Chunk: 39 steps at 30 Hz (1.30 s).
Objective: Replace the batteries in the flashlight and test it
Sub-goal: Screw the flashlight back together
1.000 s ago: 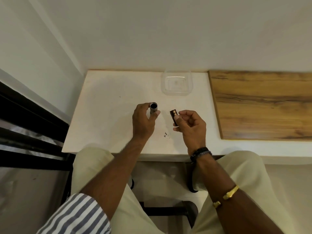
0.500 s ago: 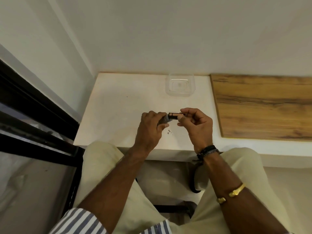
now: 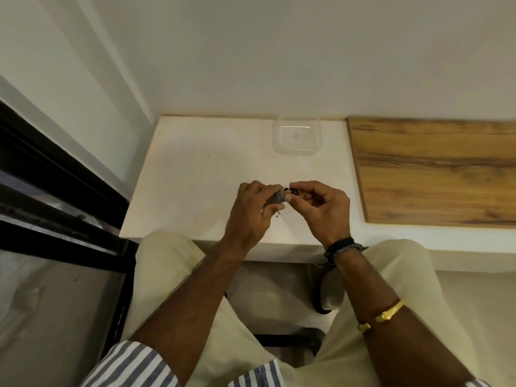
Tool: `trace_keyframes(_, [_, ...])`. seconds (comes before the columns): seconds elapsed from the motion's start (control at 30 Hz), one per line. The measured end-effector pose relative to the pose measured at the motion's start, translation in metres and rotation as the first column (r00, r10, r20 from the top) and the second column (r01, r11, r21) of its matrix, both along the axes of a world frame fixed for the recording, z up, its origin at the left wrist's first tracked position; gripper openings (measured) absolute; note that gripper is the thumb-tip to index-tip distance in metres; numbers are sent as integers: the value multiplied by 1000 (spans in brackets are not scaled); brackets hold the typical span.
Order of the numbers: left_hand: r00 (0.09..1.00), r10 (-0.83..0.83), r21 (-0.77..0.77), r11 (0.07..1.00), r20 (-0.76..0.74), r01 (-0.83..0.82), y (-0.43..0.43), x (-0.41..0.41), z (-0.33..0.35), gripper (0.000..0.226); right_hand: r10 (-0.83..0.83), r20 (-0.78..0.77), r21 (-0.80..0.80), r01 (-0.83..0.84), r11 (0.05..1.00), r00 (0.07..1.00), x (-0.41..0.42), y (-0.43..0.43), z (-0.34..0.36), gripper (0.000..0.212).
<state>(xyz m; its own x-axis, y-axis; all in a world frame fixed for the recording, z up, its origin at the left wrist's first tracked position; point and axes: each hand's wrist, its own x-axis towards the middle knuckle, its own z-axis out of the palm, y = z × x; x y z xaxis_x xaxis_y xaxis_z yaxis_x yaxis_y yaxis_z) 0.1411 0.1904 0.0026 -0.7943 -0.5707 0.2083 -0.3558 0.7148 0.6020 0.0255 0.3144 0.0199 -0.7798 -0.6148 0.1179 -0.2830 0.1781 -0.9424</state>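
My left hand (image 3: pixel 251 212) grips a small grey flashlight body (image 3: pixel 276 198), its open end turned to the right. My right hand (image 3: pixel 325 209) pinches a dark battery (image 3: pixel 293 192) by its right end. The battery's left end sits at or just inside the flashlight's open end; most of it is hidden by my fingers. Both hands hover just above the white tabletop (image 3: pixel 195 177), near its front edge.
A clear plastic container (image 3: pixel 296 138) stands at the back of the white tabletop against the wall. A wooden board (image 3: pixel 432 169) covers the surface to the right. Small dark specks (image 3: pixel 280 216) lie under my hands. A black frame (image 3: pixel 55 174) runs along the left.
My hands came together: the flashlight body turned sideways and the battery was brought to its open end, then slid further in. The view shifted slightly.
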Motion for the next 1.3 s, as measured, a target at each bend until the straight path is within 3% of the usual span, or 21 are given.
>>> trace_keyframes(0.1, [1000,18,14,1000,10,-19,0,-1,0,38,2,27,6,-2,1000,1000,-4,-1,-6,27])
trace_keyframes(0.27, [999,40,54,998,14,-41,-5,-1,-3,37,-273,188,-10,279,960,944,-30,11,-18,15])
trace_keyframes(0.43, [999,30,82,996,33,-33,-5,-8,-10,35,-307,20,245,293,924,951,-44,2,-44,15])
trace_keyframes(0.53, [998,23,82,996,51,-28,-4,-9,-15,36,-204,-155,378,249,892,967,-47,-12,-55,23])
trace_keyframes(0.7, [997,21,86,996,71,-27,-6,-8,-22,38,-72,-285,547,224,806,956,-55,-31,-68,34])
trace_keyframes(1.1, [999,18,101,995,51,-23,-5,-9,-27,38,6,-281,579,165,799,960,-59,-38,-71,26])
trace_keyframes(1.3, [998,35,86,996,55,-40,-9,-7,-28,40,-80,-290,442,208,873,954,-51,-35,-63,29])
